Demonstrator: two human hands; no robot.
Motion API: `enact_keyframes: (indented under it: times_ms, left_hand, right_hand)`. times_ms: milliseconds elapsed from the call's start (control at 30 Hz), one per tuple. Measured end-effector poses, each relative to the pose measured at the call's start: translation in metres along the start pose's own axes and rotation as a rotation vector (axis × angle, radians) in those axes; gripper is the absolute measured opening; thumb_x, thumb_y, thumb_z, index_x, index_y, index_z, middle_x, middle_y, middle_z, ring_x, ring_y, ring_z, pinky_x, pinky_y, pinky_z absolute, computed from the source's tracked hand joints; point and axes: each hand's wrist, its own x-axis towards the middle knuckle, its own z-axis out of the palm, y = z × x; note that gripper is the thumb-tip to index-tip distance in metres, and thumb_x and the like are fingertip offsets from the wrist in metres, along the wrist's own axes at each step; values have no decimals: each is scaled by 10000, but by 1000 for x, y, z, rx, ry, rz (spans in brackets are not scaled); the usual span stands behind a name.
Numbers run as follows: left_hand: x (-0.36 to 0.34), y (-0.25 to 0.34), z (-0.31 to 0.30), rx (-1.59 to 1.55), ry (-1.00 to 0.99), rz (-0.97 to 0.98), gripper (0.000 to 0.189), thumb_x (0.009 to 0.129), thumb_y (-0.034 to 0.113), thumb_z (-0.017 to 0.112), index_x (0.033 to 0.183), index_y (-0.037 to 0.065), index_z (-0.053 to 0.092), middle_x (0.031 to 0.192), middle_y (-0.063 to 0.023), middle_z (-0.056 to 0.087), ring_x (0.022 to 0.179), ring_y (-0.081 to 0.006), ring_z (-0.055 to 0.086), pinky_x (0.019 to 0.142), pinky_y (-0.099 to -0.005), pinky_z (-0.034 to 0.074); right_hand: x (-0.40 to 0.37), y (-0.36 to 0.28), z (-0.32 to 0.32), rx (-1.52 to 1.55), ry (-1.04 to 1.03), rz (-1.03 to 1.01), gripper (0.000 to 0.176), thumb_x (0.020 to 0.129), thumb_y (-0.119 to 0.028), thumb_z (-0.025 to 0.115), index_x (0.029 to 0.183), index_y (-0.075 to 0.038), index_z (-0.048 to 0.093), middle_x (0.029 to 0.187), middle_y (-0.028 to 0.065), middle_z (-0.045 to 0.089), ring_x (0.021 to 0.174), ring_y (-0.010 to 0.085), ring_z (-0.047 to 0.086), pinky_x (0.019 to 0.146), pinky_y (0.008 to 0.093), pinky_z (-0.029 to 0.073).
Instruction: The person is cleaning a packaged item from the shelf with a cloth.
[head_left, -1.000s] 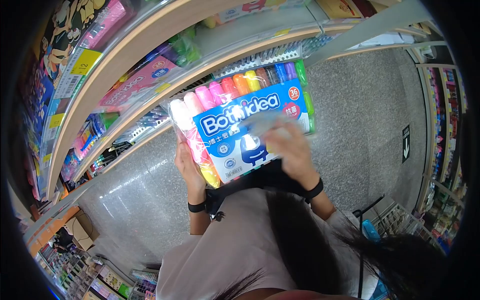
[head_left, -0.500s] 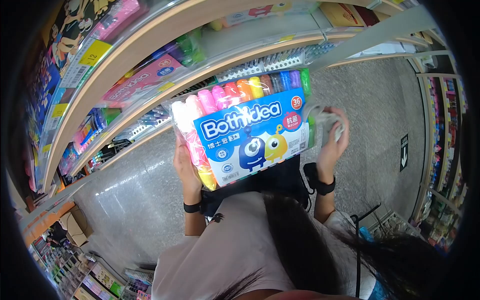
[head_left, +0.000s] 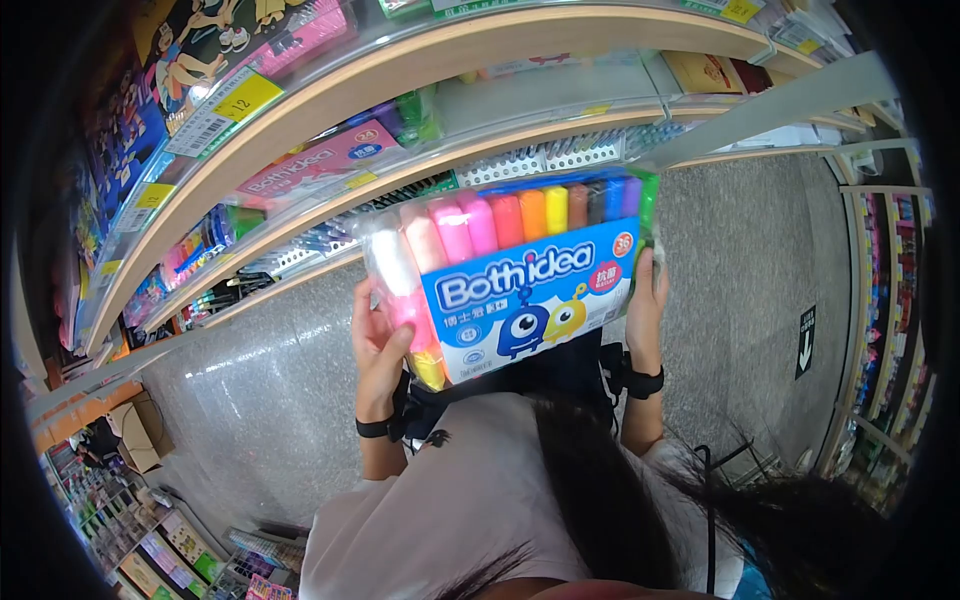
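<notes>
A clear pack of coloured clay sticks [head_left: 530, 290] with a blue "Bothidea" label is held up in front of my body, its right side slightly higher. My left hand [head_left: 380, 350] grips the lower left edge, with the thumb on the front near the pink and yellow sticks. At the right edge, my right hand [head_left: 647, 300] holds the pack beside the green stick; part of its fingers is hidden behind the pack. Both wrists wear black bands.
Curved wooden shelves [head_left: 400, 60] run across the top and left, with price tags. A pink 24 clay pack [head_left: 320, 165] lies on one. A cardboard box [head_left: 140, 432] stands at the lower left, more shelves [head_left: 880, 320] at the right. The floor has an arrow sign [head_left: 805, 345].
My right hand has moved left onto the pack's right edge. The pack has shifted slightly right and down, and my left thumb now shows on its front.
</notes>
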Motion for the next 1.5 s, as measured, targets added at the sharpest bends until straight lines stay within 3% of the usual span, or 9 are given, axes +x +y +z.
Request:
enact_keyframes:
  times_ms: [200, 533, 700, 867, 1000, 1100, 1167, 1267, 1500]
  left_hand:
    - [-18, 42, 6, -32, 71, 54, 808, 616, 225, 856, 1181, 93, 294, 1252, -126, 416, 1160, -220, 450, 952, -381, 403]
    - [-5, 41, 40, 336, 182, 457, 1107, 504, 397, 904, 1304, 81, 208, 978, -146, 595, 872, -252, 622, 803, -363, 471]
    - [-4, 34, 46, 375, 206, 574, 1055, 487, 369, 914, 1254, 24, 277, 912, -162, 628, 849, -265, 635, 806, -355, 483]
    - [-3, 31, 49, 312, 217, 573, 970, 503, 347, 910, 1210, 44, 319, 940, -163, 609, 869, -275, 633, 812, -371, 502]
    - [-2, 28, 46, 286, 207, 586, 906, 505, 316, 913, 1169, 62, 351, 955, -149, 587, 902, -276, 625, 832, -389, 516]
    - [-1, 29, 44, 310, 172, 582, 887, 510, 314, 911, 1154, 68, 352, 946, -140, 584, 910, -268, 617, 842, -404, 521]
    - [-2, 27, 43, 306, 199, 578, 884, 512, 325, 910, 1148, 70, 352, 946, -138, 582, 910, -265, 613, 844, -413, 521]
    - [0, 29, 43, 301, 229, 564, 886, 511, 344, 908, 1143, 71, 351, 941, -135, 580, 905, -260, 610, 844, -423, 522]
    - [2, 27, 42, 296, 229, 570, 896, 508, 358, 908, 1143, 67, 347, 929, -129, 576, 903, -256, 608, 839, -423, 524]
  right_hand:
    - [4, 3, -1, 244, 93, -251, 456, 993, -303, 396, 1330, 3, 358, 1247, 81, 482, 1137, 165, 467, 975, 312, 352]
    - [16, -2, -2, 505, 34, -269, 374, 989, -232, 413, 1284, -4, 389, 1234, 88, 486, 1135, 169, 464, 993, 329, 341]
    - [29, -56, -32, 425, 565, -411, 237, 982, -196, 414, 1110, -12, 490, 1087, 82, 534, 1066, 180, 509, 951, 354, 388]
    - [-5, -118, -10, 454, 430, -908, 442, 985, -391, 266, 1015, -45, 540, 915, 129, 539, 992, 240, 532, 962, 449, 360]
    - [-17, -120, 1, -251, -199, -860, 809, 879, -662, 60, 744, -48, 570, 970, 131, 517, 1019, 312, 498, 977, 523, 308]
    - [-11, -121, 0, -391, -326, -737, 755, 868, -682, 235, 663, -32, 561, 1050, 139, 495, 1074, 319, 475, 973, 508, 314]
    - [-11, -118, 4, -797, 4, -903, 475, 884, -496, 477, 847, -42, 609, 1115, 155, 474, 1090, 290, 456, 959, 450, 325]
    - [-14, -115, 10, -611, 114, -799, 374, 877, -355, 570, 1094, -51, 549, 1263, 176, 392, 1166, 326, 412, 1000, 434, 306]
    - [-22, -100, 5, -517, 108, -520, 453, 938, -294, 478, 1303, -43, 381, 1352, 203, 314, 1251, 348, 364, 1001, 443, 341]
